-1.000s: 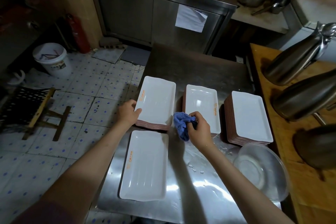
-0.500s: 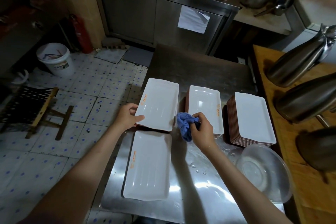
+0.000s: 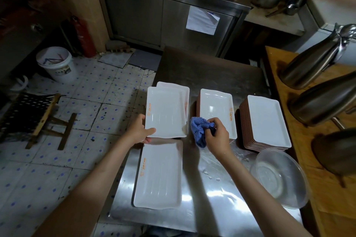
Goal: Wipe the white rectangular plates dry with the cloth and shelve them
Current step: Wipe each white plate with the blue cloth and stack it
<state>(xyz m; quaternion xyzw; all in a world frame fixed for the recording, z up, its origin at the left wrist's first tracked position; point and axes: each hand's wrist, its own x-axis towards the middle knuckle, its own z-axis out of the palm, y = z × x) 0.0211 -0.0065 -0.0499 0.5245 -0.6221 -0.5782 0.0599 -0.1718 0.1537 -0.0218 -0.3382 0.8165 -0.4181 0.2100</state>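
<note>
Both forearms are bare to the frame edge, with no sleeves, gloves or jewellery showing.

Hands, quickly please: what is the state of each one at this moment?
Left hand: holding the near left corner of a white plate, thumb on top.
Right hand: closed around the blue cloth.

Lying bare along the far half of the steel table [image 3: 208, 67]. Crowding the near half: three stacks of white rectangular plates [image 3: 267, 119], a single white plate [image 3: 159, 175], a clear plastic bowl [image 3: 279, 177]. Blocking the right: steel jugs [image 3: 323, 100].
</note>
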